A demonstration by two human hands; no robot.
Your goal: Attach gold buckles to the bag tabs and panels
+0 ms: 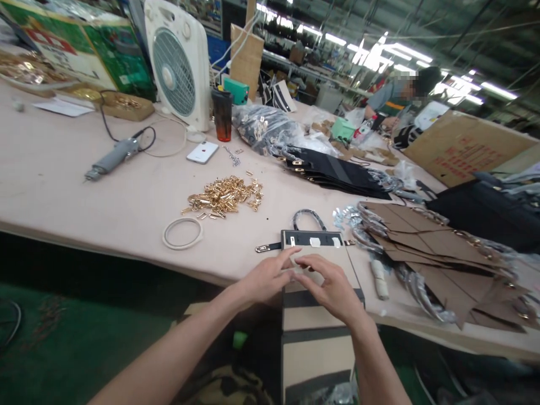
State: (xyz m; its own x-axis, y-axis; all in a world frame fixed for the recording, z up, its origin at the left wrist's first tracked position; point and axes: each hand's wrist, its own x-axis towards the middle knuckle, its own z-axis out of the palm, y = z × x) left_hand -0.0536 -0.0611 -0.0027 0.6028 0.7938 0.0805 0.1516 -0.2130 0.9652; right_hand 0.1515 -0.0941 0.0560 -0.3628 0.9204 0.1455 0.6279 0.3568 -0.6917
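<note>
A beige and black handbag (320, 247) lies at the table's front edge and hangs over it, its wrapped handle pointing away from me. A gold clasp on a black strap (266, 247) sticks out at its left. My left hand (265, 277) rests flat on the bag's beige panel, fingers stretched out. My right hand (333, 287) lies beside it on the same panel, fingers spread and slightly bent. The fingertips of both hands nearly meet. Neither hand holds anything.
A pile of gold metal fittings (223, 196) and a white ring (183, 233) lie left of the bag. Brown bag panels (434, 253) are stacked at the right. Farther back are a phone (202, 152), a dark cup (222, 115), a fan (177, 62), a grey power tool (112, 158). Another person (400, 95) works at the far end.
</note>
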